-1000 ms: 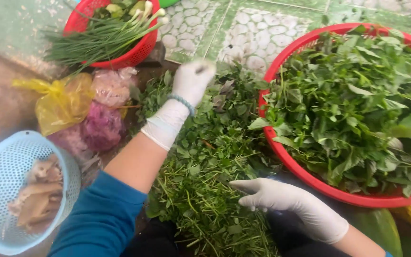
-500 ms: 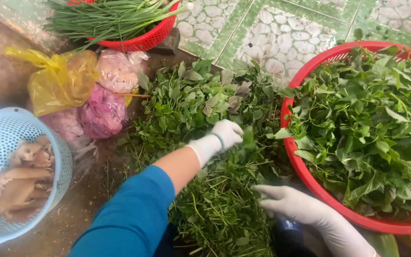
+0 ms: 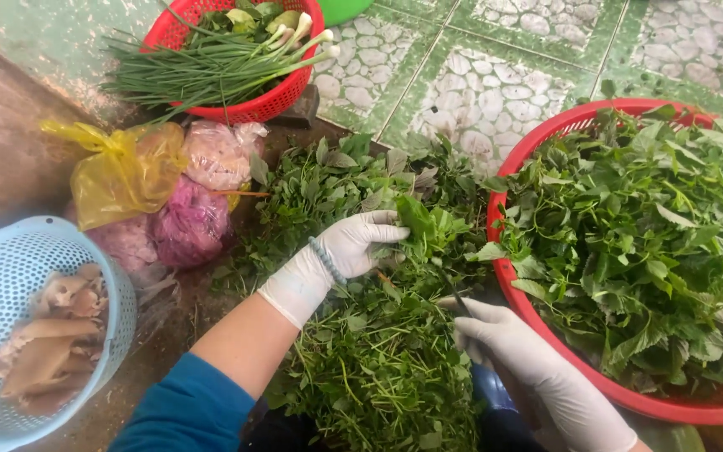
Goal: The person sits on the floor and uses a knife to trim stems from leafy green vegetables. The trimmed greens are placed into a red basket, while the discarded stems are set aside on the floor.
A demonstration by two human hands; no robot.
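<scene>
Left hand (image 3: 353, 247) gripping leafy sprig (image 3: 420, 222), right hand (image 3: 512, 351) curled

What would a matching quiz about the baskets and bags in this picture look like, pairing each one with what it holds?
Things:
1. large red plastic basket
2. small red plastic basket
3. pale blue plastic colander
4. left hand in a white glove

Contents:
A. long green onions
B. a sprig from the loose pile of greens
C. broad green leaves, heaped
D. pale beige pieces of food

Pairs: 1-C, 2-A, 3-D, 4-B
</scene>
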